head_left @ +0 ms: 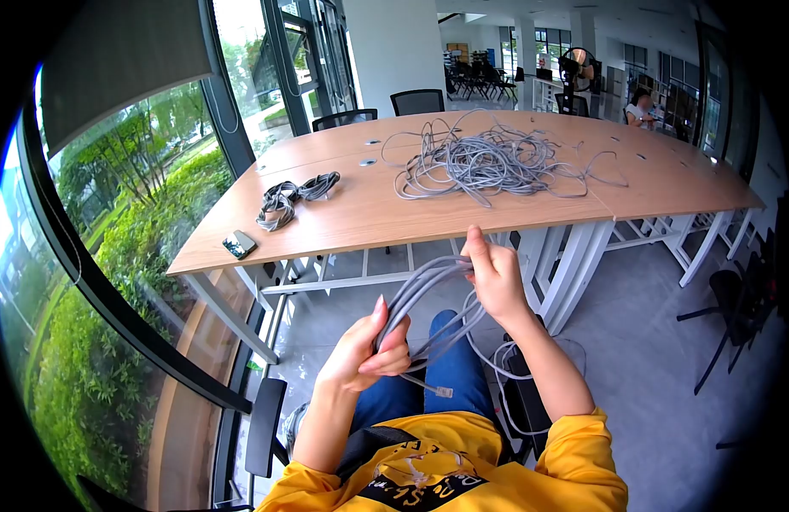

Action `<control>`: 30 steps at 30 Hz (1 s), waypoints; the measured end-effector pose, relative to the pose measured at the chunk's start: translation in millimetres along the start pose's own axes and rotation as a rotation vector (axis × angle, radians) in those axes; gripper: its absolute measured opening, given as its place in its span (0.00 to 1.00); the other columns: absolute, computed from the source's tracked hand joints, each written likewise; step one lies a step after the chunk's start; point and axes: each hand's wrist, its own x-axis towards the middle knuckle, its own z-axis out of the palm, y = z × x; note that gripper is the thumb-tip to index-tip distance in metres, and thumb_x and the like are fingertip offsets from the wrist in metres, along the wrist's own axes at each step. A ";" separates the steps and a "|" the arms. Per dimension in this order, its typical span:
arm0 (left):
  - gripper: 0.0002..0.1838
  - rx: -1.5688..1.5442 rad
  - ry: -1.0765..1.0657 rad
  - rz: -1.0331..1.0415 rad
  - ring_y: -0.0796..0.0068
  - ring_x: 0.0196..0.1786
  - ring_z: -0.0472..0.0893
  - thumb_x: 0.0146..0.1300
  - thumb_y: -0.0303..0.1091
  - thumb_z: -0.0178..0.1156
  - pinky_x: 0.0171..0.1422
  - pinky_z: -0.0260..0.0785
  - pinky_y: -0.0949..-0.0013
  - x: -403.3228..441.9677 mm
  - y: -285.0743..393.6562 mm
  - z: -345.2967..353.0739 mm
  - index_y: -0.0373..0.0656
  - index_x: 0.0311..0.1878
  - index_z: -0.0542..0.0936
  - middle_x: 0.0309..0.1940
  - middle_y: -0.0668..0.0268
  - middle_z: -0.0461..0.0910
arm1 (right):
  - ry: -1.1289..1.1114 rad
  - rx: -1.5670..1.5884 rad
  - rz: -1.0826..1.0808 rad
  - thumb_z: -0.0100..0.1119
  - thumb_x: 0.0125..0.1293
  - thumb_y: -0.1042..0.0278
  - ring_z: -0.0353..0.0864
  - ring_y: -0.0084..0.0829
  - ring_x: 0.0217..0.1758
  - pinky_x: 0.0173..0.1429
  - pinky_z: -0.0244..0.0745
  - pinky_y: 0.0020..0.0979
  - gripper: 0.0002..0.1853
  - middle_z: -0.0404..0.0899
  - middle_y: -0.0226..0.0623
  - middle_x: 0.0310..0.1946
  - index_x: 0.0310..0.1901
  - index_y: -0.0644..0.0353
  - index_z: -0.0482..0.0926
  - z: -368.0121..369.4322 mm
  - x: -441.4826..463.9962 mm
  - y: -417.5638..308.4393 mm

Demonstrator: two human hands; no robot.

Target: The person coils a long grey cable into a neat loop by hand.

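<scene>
A looped bundle of grey cable (424, 286) is stretched between my two hands above my lap. My left hand (373, 348) is closed around the loops at their lower left. At the upper right, my right hand (494, 277) pinches the cable, its thumb pointing up. A cable end with a clear plug (444, 392) hangs below my left hand. More cable (505, 375) trails down past my right forearm toward the floor. On the table (343, 235) lie a large tangled heap of grey cable (497, 162) and, to the left, tied cable bundles (279, 203).
A small dark and silver object (239, 245) rests near the table's left front corner. Chairs (417, 102) stand behind the table, beside a fan (578, 68). Another person (640, 109) sits far back right. Windows line the left; a black chair (727, 299) stands right.
</scene>
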 end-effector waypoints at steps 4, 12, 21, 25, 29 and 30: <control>0.24 -0.262 -0.151 0.040 0.88 0.06 0.47 0.64 0.53 0.26 0.13 0.39 0.82 -0.7 4.2 -3.2 0.47 0.21 0.59 0.03 0.78 0.52 | -0.230 0.107 -0.013 0.52 0.57 0.52 0.61 0.19 0.12 0.18 0.56 0.25 0.22 0.62 0.33 0.07 0.18 0.64 0.67 -2.3 -0.5 -15.6; 0.25 -0.203 -0.113 0.040 0.88 0.07 0.46 0.64 0.55 0.27 0.15 0.40 0.81 4.9 3.8 9.5 0.47 0.20 0.58 0.04 0.78 0.53 | -0.075 -0.015 -0.091 0.55 0.56 0.56 0.53 0.18 0.13 0.16 0.52 0.25 0.20 0.56 0.32 0.08 0.19 0.65 0.65 11.3 -0.5 -15.6; 0.22 -0.359 -0.138 0.174 0.89 0.05 0.45 0.64 0.54 0.25 0.09 0.38 0.83 -1.5 7.6 9.0 0.44 0.32 0.57 0.03 0.78 0.51 | -0.533 0.537 0.268 0.44 0.62 0.53 0.74 0.23 0.25 0.32 0.68 0.20 0.17 0.71 0.33 0.21 0.34 0.61 0.66 10.5 -4.9 -2.4; 0.31 -0.427 -0.175 0.342 0.88 0.05 0.47 0.64 0.54 0.25 0.10 0.39 0.82 -4.3 14.9 11.4 0.46 0.64 0.39 0.03 0.78 0.51 | -0.677 0.655 0.511 0.30 0.64 0.44 0.76 0.28 0.34 0.44 0.69 0.29 0.26 0.73 0.38 0.31 0.44 0.62 0.66 5.6 -12.9 13.0; 0.28 -0.416 -0.263 0.623 0.88 0.06 0.48 0.65 0.52 0.27 0.09 0.39 0.82 -13.3 32.1 14.8 0.54 0.65 0.35 0.05 0.74 0.53 | -0.995 0.806 0.588 0.31 0.64 0.47 0.76 0.28 0.35 0.44 0.69 0.29 0.25 0.74 0.38 0.29 0.49 0.61 0.64 5.2 -25.1 26.4; 0.28 -0.320 -0.216 0.680 0.88 0.06 0.48 0.65 0.51 0.27 0.09 0.39 0.82 -16.8 36.1 15.3 0.54 0.65 0.35 0.05 0.74 0.53 | -1.030 0.780 0.633 0.35 0.66 0.54 0.76 0.25 0.30 0.38 0.71 0.26 0.20 0.73 0.37 0.27 0.51 0.60 0.63 5.8 -28.2 15.5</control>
